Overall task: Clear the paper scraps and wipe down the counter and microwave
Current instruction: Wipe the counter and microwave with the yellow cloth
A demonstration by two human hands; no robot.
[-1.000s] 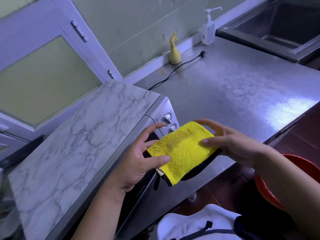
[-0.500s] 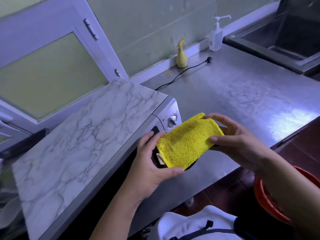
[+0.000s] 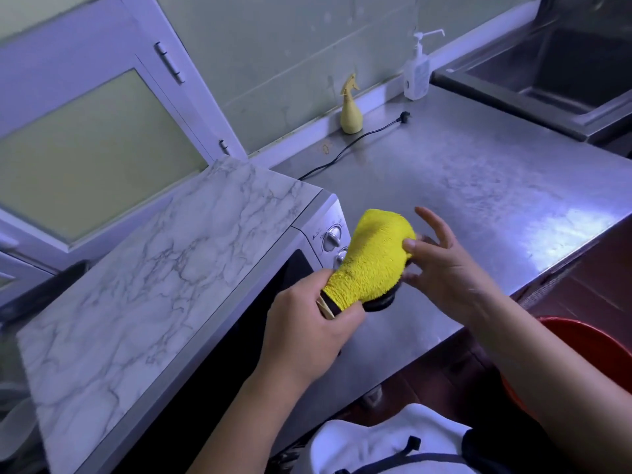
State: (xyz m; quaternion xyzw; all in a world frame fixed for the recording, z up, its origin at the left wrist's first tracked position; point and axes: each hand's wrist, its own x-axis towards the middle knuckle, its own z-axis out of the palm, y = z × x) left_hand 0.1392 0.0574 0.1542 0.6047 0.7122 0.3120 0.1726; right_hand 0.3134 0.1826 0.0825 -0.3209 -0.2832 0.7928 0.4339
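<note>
A yellow cleaning cloth with a dark underside is bunched up in the air, just in front of the microwave's knobs. My left hand grips its lower end tightly. My right hand pinches the cloth's right edge with the thumb, its other fingers spread apart. The microwave has a marble-patterned top and a silver control panel, and it stands on the steel counter. No paper scraps are visible.
A yellow spray bottle and a clear pump bottle stand by the back wall. A black power cord lies across the counter. A steel sink is at the far right. A red basin sits below the counter edge.
The cloth has gone from flat and spread to bunched and folded. My left hand closed around its lower end, and my right hand's fingers opened out while the thumb kept hold.
</note>
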